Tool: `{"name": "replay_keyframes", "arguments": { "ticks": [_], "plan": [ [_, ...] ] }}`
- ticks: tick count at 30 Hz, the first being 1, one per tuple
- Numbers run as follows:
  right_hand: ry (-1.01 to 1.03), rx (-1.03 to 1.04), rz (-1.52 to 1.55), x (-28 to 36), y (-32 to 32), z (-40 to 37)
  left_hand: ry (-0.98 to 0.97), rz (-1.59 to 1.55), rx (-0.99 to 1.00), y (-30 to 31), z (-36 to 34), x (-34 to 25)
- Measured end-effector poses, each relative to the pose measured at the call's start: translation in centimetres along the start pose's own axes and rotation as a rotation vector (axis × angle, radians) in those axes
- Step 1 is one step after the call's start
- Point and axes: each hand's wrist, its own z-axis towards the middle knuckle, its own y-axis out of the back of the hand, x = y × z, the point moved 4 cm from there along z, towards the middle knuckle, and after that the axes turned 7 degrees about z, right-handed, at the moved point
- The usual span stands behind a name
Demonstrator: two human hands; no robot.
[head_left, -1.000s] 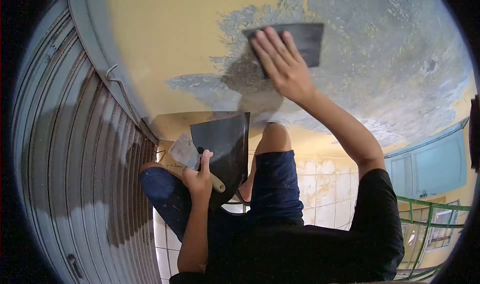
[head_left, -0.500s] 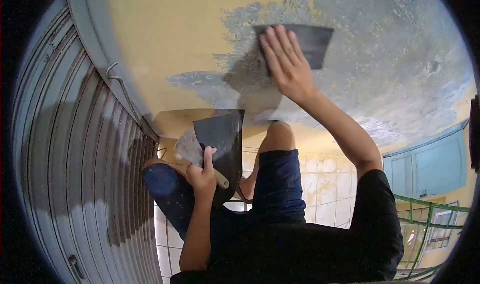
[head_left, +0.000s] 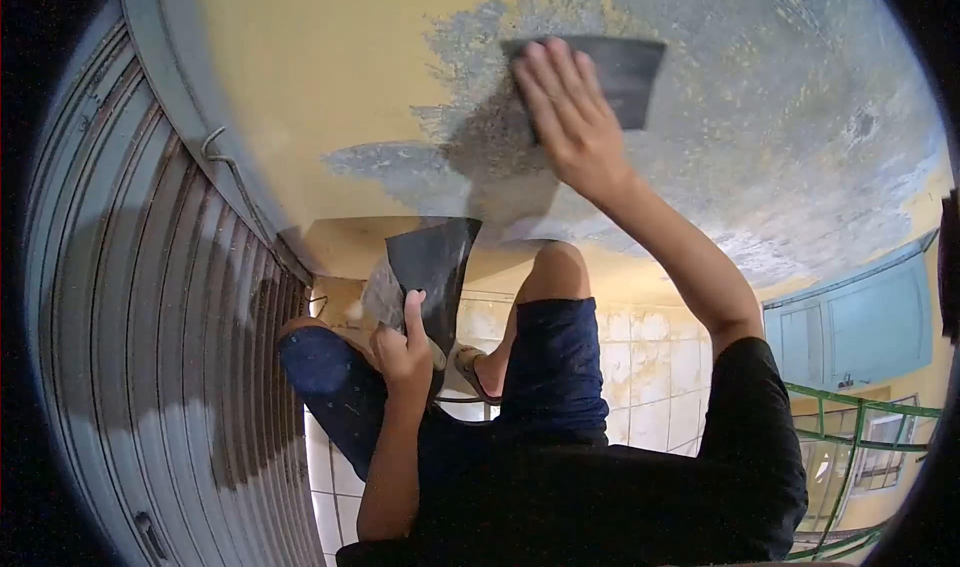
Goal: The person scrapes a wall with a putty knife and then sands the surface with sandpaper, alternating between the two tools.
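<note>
My right hand (head_left: pixel 572 112) lies with stretched fingers on a dark grey sheet of sandpaper (head_left: pixel 628 79), pressing it against the wall (head_left: pixel 740 147). The thumb is hidden. Yellow paint and a rough grey patch cover this wall. Lower down, between my knees, my left hand (head_left: pixel 403 352) is closed round a putty scraper (head_left: pixel 438 355), thumb pointing up. The scraper's pale handle shows at the palm, and its blade is blurred. A second dark sheet (head_left: pixel 430 257), curved, stands up behind the fingers; the same hand seems to hold it.
A ribbed metal shutter (head_left: pixel 190 297) with a bent hook (head_left: pixel 228 162) stands close on my left. White tiles (head_left: pixel 650 367) lie below the wall. On the right are a light blue cabinet (head_left: pixel 850 322) and a green metal frame (head_left: pixel 855 437). My sandalled foot (head_left: pixel 487 372) is below.
My right hand and its sheet appear slightly higher and further left. In my left hand, the dark sheet and scraper have turned a little, and more of my foot shows.
</note>
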Motion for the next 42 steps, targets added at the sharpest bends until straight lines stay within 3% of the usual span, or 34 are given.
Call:
{"name": "replay_keyframes", "arguments": {
  "ticks": [4,7,9,12,13,15,18,25,28,33,34,36,39,42],
  "plan": [
    [0.019,-0.019,-0.034,2.0,-1.3,2.8,0.081,-0.068,0.038,-0.4,-0.3,-0.6],
    [0.003,0.024,0.004,0.5,1.0,-0.1,-0.006,-0.025,0.064,-0.5,-0.7,-0.8],
    [-0.056,0.067,-0.077,-1.2,1.9,-3.2,-0.164,0.049,-0.002,-0.7,-0.8,-0.4],
    [-0.078,0.062,-0.104,-1.4,1.6,-3.6,-0.198,0.026,0.015,-0.4,-0.1,-0.9],
    [-0.075,0.018,-0.087,-0.9,0.9,-2.8,-0.200,0.031,0.015,-0.3,-0.1,-1.1],
    [-0.046,-0.023,-0.045,0.5,-0.3,0.7,-0.021,0.080,0.041,-0.3,0.2,-0.7],
    [-0.025,-0.073,0.023,1.7,-1.2,2.9,0.010,0.031,0.065,-0.7,0.0,-0.4],
    [-0.066,0.034,-0.071,-1.8,2.1,-4.1,-0.160,0.040,0.047,-0.5,-0.6,0.0],
    [-0.075,0.056,-0.115,-1.1,1.1,-2.7,-0.190,0.120,0.018,-0.6,-0.4,1.4],
    [-0.020,-0.093,0.035,2.1,-1.3,3.4,-0.004,0.051,0.121,-1.0,-0.4,1.0],
    [-0.012,-0.097,0.036,1.8,-1.0,3.1,-0.003,0.049,0.112,-1.1,-0.5,1.2],
    [-0.030,-0.031,-0.031,0.4,0.5,0.6,-0.195,0.135,0.043,-1.2,-1.0,1.0],
    [-0.077,0.025,-0.090,-1.3,2.5,-2.8,-0.120,0.025,0.077,-1.0,-0.7,-0.3],
    [-0.085,0.065,-0.125,-1.1,1.9,-2.3,-0.166,0.011,0.057,-0.3,-0.2,-0.6]
  ]
}}
